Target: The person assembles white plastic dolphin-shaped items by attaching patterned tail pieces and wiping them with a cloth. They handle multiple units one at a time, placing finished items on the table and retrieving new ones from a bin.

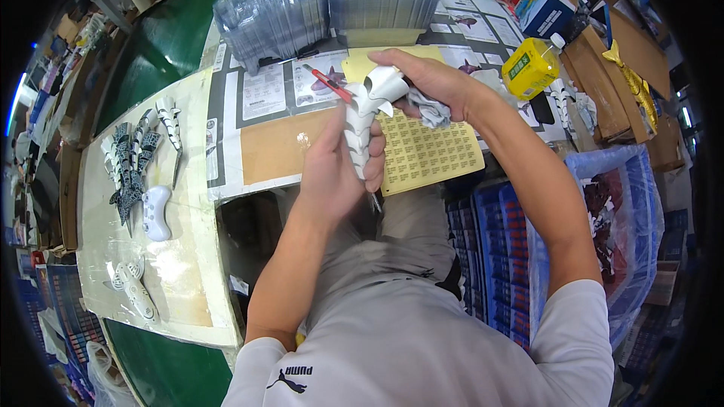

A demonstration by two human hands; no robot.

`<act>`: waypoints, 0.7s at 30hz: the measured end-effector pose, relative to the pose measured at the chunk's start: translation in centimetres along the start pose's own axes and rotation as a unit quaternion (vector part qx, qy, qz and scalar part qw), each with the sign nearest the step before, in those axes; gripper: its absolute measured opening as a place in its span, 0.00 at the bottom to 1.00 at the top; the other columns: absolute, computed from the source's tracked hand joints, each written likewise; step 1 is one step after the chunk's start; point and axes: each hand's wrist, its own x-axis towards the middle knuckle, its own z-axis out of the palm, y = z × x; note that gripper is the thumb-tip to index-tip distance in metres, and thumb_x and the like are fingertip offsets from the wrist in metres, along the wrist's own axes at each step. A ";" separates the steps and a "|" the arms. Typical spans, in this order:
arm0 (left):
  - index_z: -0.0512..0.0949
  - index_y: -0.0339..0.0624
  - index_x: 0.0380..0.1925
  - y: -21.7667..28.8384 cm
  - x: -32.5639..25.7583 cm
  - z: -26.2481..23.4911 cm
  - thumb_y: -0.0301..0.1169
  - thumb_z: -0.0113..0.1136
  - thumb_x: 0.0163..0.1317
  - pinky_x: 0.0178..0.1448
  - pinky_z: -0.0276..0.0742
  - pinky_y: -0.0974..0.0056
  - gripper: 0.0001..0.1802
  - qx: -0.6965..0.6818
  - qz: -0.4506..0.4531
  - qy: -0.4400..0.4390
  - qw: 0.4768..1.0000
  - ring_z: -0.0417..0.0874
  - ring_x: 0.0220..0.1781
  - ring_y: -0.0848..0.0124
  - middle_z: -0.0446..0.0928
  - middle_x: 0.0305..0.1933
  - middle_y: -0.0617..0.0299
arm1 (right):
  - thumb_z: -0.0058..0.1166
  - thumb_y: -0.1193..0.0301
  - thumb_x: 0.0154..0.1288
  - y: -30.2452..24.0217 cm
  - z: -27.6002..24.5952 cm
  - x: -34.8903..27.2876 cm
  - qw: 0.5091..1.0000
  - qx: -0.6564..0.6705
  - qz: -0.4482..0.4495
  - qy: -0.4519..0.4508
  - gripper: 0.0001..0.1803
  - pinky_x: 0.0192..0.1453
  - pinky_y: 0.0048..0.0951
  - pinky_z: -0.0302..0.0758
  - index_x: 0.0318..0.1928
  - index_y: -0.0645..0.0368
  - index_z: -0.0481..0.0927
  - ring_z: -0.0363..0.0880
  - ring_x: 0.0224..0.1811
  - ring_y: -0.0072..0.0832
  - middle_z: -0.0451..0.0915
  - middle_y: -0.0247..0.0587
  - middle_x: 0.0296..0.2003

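Observation:
A white toy made of overlapping jointed segments, fish-like in shape, is held upright above the table's near edge. My left hand is closed around its narrower lower part. At its wide upper end, my right hand is closed on a crumpled grey cloth, with fingers against the toy's top. A red cutter knife shows just left of the toy's top; I cannot tell whether they touch. Behind my right hand lies a yellow sheet of small printed labels.
Clear plastic trays stand stacked at the back. A yellow liquid bottle and a golden fish toy are at right, above a blue lined crate. On the left table lie dark jointed toys and a white game controller.

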 end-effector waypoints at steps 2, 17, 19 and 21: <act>0.76 0.35 0.49 -0.1 -0.1 -0.4 0.59 0.34 0.83 0.24 0.69 0.64 0.35 0.008 -0.009 0.021 1.000 0.75 0.26 0.68 0.76 0.33 0.59 | 0.54 0.39 0.74 -1.0 0.0 -0.7 0.978 -0.066 -0.063 0.187 0.33 0.23 0.17 0.70 0.38 0.60 0.84 0.74 0.20 0.15 0.79 0.32 0.25; 0.78 0.38 0.50 -1.1 -2.6 1.2 0.54 0.39 0.84 0.17 0.71 0.65 0.29 0.118 0.015 0.168 0.978 0.78 0.19 0.71 0.79 0.30 0.57 | 0.61 0.51 0.68 6.4 7.1 3.0 0.937 -0.114 -0.289 0.159 0.27 0.57 0.44 0.79 0.56 0.59 0.84 0.80 0.53 0.52 0.79 0.57 0.49; 0.77 0.37 0.52 -1.3 -2.8 0.5 0.53 0.38 0.84 0.19 0.76 0.62 0.29 0.104 0.023 0.142 0.984 0.82 0.21 0.68 0.81 0.32 0.55 | 0.61 0.51 0.68 6.4 7.3 2.6 0.884 -0.229 -0.338 0.227 0.26 0.53 0.45 0.80 0.53 0.61 0.84 0.82 0.52 0.51 0.80 0.55 0.47; 0.75 0.36 0.53 -1.4 -3.0 -0.4 0.51 0.37 0.85 0.16 0.68 0.63 0.28 0.059 -0.007 0.183 0.981 0.73 0.15 0.71 0.76 0.27 0.60 | 0.59 0.52 0.71 6.6 7.3 2.9 0.869 -0.260 -0.310 0.285 0.23 0.50 0.43 0.79 0.47 0.62 0.87 0.86 0.45 0.48 0.85 0.55 0.40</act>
